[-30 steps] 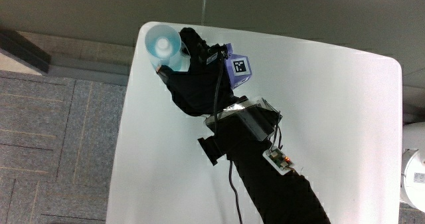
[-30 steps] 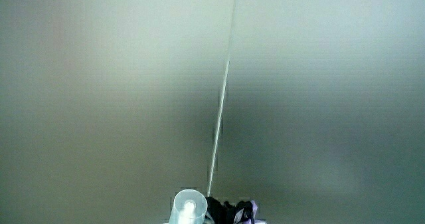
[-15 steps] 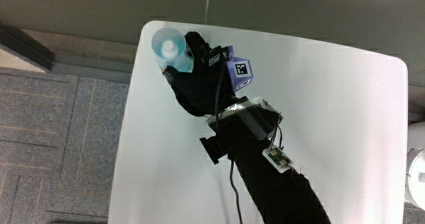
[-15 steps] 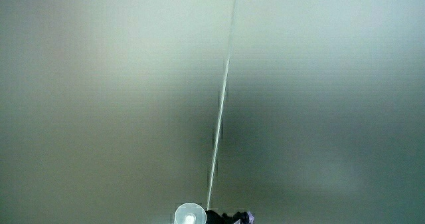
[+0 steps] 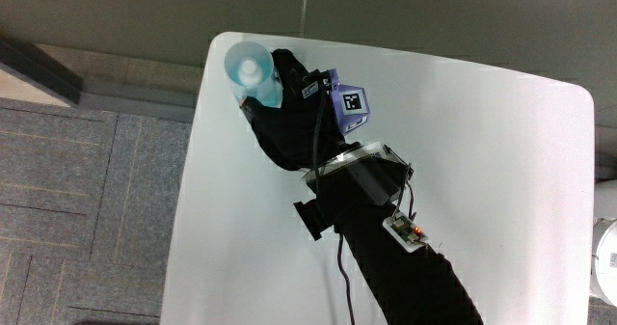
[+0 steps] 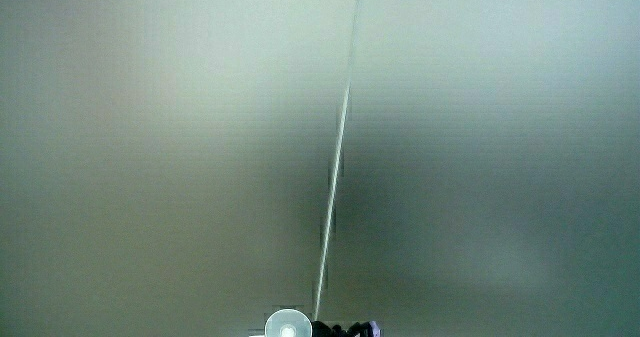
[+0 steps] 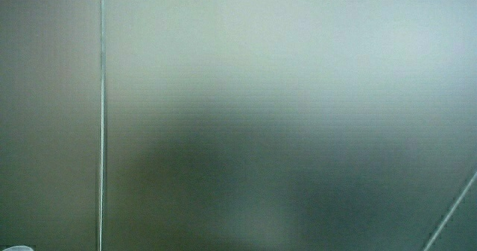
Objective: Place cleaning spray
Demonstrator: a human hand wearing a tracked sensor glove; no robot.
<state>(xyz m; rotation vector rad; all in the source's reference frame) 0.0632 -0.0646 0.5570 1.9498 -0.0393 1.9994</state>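
Here, in the main view, the hand [image 5: 289, 113] is at a corner of the white worktop [image 5: 482, 171], its fingers [image 5: 284, 69] curled round the cleaning spray [image 5: 249, 69], a pale blue bottle seen from its top end. The bottle sits over the corner, close to two edges, and whether its base touches the surface cannot be told from above. The patterned cube [image 5: 347, 101] rides on the back of the glove, and the forearm [image 5: 405, 267] runs toward the person.

The risk, as I judge it, is the corner itself: let go too near either edge, or with the bottle tilted, and it could tip off onto the floor.

The side views show mostly a pale wall. In a side view the round top of the spray [image 6: 287, 326] just peeks in, with a dark scrap of the glove beside it. Its body, nozzle and the grip are cut off there.
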